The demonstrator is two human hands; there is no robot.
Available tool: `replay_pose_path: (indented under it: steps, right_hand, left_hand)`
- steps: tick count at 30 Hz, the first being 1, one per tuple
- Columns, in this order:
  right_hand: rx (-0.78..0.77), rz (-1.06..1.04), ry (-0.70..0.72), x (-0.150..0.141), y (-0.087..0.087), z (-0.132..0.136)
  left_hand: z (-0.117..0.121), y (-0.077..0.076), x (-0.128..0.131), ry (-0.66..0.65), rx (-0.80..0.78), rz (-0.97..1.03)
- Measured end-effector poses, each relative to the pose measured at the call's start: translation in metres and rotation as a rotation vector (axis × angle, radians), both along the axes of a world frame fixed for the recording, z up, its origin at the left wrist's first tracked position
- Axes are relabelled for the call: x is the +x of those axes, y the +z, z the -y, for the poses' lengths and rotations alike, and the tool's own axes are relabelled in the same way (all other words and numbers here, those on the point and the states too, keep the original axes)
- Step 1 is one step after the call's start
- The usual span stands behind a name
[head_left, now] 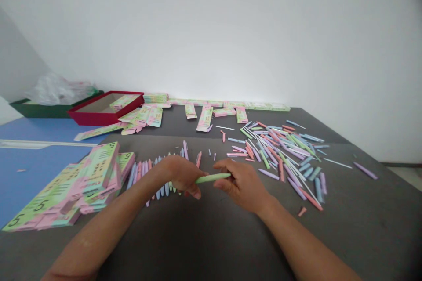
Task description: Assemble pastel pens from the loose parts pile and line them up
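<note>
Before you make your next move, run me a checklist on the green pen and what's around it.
1. Green pen held by the right hand: ok, the grip is on its right end.
2. Left hand on the pen's other end: cannot tell, it may grip or only touch.
3. Row of pastel pens under the left forearm and hand: cannot tell, the arm hides part of it.
4. Loose pens to the right: not ok, scattered and crossing.
5. Stack of printed cartons at far left: not ok, uneven and slumped.
</note>
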State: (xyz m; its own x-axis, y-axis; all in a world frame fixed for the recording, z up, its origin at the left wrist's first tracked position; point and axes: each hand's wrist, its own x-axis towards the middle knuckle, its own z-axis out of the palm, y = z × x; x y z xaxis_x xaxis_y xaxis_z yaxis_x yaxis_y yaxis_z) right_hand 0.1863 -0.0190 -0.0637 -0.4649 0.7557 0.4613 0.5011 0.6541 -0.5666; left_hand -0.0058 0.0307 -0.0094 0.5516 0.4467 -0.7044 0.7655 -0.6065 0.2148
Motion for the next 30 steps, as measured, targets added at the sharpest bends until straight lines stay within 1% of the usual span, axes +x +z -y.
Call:
replay_pose_path:
  steps: [2, 4, 9, 14, 19, 24, 28, 30]
  right_hand:
    - [-0.034, -0.009, 0.032, 0.0012, 0.0027, 0.0017]
    - [-0.030, 0.009, 0.046, 0.0022, 0.0045, 0.0021]
    - [0.015, 0.060, 0.004, 0.0030, 0.0031, -0.0007]
    - [-0.045, 0.012, 0.074, 0.0041, 0.0054, 0.0014]
    - [0.006, 0.068, 0.026, 0.0045, 0.0065, 0.0011]
    - [-0.018, 0.059, 0.094, 0.0057, 0.0065, 0.0011]
    - [0.044, 0.088, 0.038, 0.0056, 0.0044, 0.0002]
    - [0.025, 0.058, 0.038, 0.0065, 0.0043, 0.0003]
  left_hand:
    - [0.0005, 0.0010, 0.0004, 0.009, 0.001, 0.006]
    - [0.0005, 0.0015, 0.0008, 0.004, 0.014, -0.010]
    - [0.0005, 0.0020, 0.0025, -0.004, 0.009, -0.036]
    - [0.0013, 0.0023, 0.0028, 0.023, -0.011, -0.015]
    - [0.0025, 0.0045, 0.0040, 0.018, -0.014, -0.037]
    - [0.0035, 0.0061, 0.0054, 0.010, -0.011, -0.041]
    - [0.0031, 0.0034, 0.0055, 0.020, -0.024, -0.044]
    - [0.0031, 0.0026, 0.0059, 0.015, -0.034, -0.024]
